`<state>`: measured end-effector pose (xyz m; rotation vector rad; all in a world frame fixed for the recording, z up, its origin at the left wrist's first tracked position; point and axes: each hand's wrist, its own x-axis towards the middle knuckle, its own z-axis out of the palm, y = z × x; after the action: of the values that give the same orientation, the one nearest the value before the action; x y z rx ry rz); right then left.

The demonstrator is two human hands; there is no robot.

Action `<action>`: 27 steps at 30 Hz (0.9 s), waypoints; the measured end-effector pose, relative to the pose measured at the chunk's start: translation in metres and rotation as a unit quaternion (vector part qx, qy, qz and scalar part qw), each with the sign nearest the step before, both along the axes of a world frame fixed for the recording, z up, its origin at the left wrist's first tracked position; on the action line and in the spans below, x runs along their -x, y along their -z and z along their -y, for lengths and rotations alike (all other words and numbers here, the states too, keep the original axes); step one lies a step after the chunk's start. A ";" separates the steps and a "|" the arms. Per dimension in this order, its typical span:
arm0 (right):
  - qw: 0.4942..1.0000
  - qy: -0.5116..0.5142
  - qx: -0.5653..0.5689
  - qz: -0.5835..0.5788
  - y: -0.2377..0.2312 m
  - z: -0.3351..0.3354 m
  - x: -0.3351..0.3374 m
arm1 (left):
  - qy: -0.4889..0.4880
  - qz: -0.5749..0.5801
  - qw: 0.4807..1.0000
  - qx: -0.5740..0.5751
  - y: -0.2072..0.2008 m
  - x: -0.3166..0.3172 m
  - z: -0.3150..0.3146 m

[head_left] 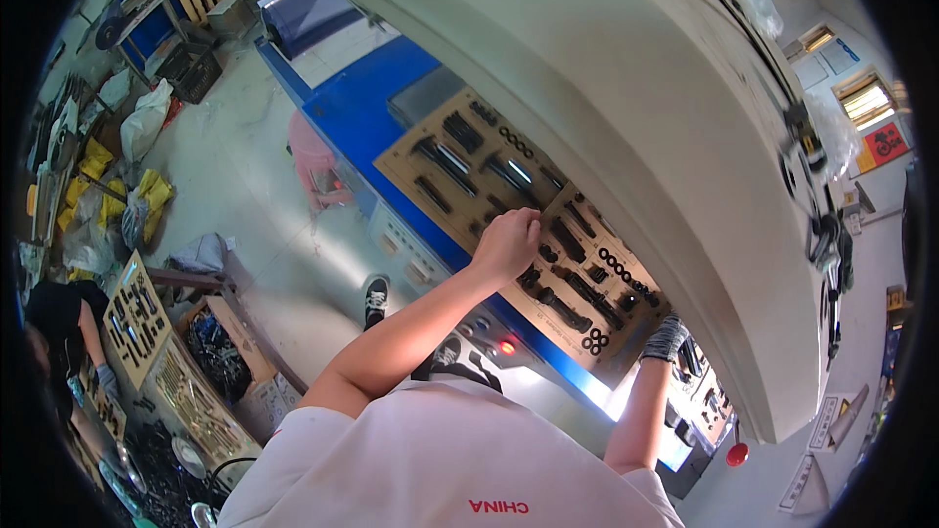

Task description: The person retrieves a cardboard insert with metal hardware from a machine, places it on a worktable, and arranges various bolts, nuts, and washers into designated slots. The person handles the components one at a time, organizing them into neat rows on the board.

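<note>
Bare, my left hand [507,246] is closed over the seam between two tan boards, its fingertips pinched together; whatever they hold, if anything, I cannot make out. The far-left board [396,158] and the nearer right board [523,305] carry black metal parts in rows. Among these are long bolts [445,164], thick rods [562,308], and small rings [595,340]. My right hand [667,337] wears a grey glove and is at the right end of the nearer board, its fingers mostly hidden beside the board and under the machine's cover.
A big beige machine cover [626,108] arches over the blue worktable [362,88]. A red light [507,347] glows on its front; a red knob [737,455] hangs right. Behind left are a pink stool [315,161], a carton of black parts [245,342] and another person [64,318] beside more boards.
</note>
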<state>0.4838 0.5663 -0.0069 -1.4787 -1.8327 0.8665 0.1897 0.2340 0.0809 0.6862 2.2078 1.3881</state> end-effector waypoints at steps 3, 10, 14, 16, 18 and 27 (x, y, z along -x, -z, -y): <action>1.000 0.013 -0.007 0.007 0.002 -0.022 -0.040 | -0.003 -0.005 1.000 -0.018 0.003 -0.042 -0.019; 1.000 0.001 0.003 0.002 0.030 -0.039 -0.056 | -0.020 -0.094 0.995 0.020 0.015 -0.098 -0.045; 1.000 -0.002 -0.009 0.017 0.043 -0.039 -0.037 | -0.041 -0.129 0.991 0.006 0.019 -0.104 -0.041; 0.999 -0.001 -0.019 0.030 0.047 -0.039 -0.027 | -0.057 -0.118 0.991 -0.001 0.024 -0.103 -0.031; 0.999 0.000 -0.028 0.039 0.050 -0.039 -0.020 | -0.130 -0.137 0.981 -0.050 0.032 -0.104 -0.013; 0.992 0.016 -0.073 0.098 0.067 -0.048 -0.007 | -0.207 0.356 0.893 -0.184 0.072 -0.104 0.046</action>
<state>0.4908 0.6141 -0.0743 -1.5405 -1.9630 0.5747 0.2936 0.1877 0.0093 -0.2132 1.5517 1.9046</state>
